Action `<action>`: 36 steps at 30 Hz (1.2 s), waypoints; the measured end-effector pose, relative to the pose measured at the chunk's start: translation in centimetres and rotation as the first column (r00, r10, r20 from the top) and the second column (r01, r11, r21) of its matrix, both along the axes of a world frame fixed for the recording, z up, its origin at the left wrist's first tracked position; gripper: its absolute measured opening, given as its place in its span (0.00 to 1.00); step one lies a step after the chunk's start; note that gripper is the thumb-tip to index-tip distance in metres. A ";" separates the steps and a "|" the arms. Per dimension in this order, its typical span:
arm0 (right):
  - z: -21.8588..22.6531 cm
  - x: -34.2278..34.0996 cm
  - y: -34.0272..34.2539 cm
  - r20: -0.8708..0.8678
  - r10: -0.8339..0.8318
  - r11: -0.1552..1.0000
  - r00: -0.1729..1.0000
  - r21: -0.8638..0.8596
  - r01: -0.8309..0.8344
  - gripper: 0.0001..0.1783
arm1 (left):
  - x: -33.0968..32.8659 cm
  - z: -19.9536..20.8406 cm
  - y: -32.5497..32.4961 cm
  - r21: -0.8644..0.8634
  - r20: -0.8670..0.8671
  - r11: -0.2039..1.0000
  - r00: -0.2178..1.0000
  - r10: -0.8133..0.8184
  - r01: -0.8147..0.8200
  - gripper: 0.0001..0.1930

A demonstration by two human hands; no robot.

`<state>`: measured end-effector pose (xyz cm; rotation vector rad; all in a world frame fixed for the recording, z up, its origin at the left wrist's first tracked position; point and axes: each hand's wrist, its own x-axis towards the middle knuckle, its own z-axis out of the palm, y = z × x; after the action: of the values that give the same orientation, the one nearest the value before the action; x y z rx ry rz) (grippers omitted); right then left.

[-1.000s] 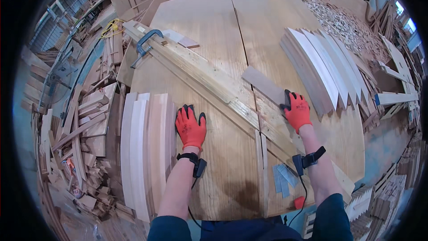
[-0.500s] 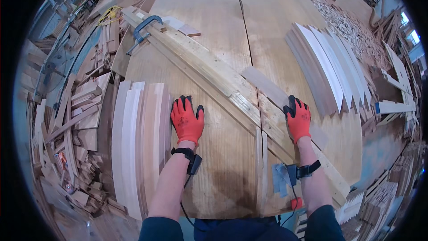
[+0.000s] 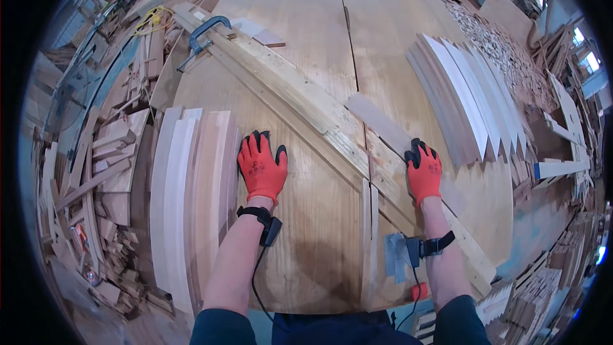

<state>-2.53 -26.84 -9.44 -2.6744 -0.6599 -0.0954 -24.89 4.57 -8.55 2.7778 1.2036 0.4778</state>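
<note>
My left hand (image 3: 261, 167), in a red glove with black fingertips, lies flat on the wooden tabletop (image 3: 310, 217), its fingers spread. Close to its left side stands a row of long wooden boards (image 3: 207, 166). Across the table runs a diagonal wooden rail (image 3: 281, 83), held at its far left end by a blue C-clamp (image 3: 203, 33). My right hand (image 3: 424, 169), gloved alike, rests with fingers apart on a thin flat wooden strip (image 3: 378, 118) alongside the rail. The glove hides part of that strip.
Pointed-end boards (image 3: 453, 99) stand at the right of the table. Grey tape pieces (image 3: 395, 258) and a small red object (image 3: 419, 291) are near the front edge. A narrow upright batten (image 3: 366, 243) meets the rail. Offcuts (image 3: 112, 230) are heaped at the left.
The whole view has shifted slightly. My left thumb sits a little further out from the fingers. My right hand stays on the strip, nearly unmoved.
</note>
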 end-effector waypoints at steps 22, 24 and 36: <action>-0.8 -4.6 1.5 0.071 -0.087 0.993 0.994 -0.078 0.092 0.34 | -1.4 -4.7 0.6 0.073 0.119 0.997 0.992 -0.047 0.038 0.30; -1.0 -4.6 1.6 0.122 -0.095 0.992 0.988 -0.066 0.103 0.33 | -1.5 -5.0 0.7 0.086 0.135 0.995 0.989 -0.052 0.041 0.30; -2.4 -15.0 -2.0 0.169 -0.164 0.983 0.972 0.109 0.147 0.34 | -11.0 -6.1 -2.5 0.226 0.125 0.964 0.977 -0.171 0.140 0.25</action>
<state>-17.51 -28.80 -11.89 -2.6405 -0.4830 -0.4025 -35.91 2.10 -14.67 2.9248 0.9450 0.8233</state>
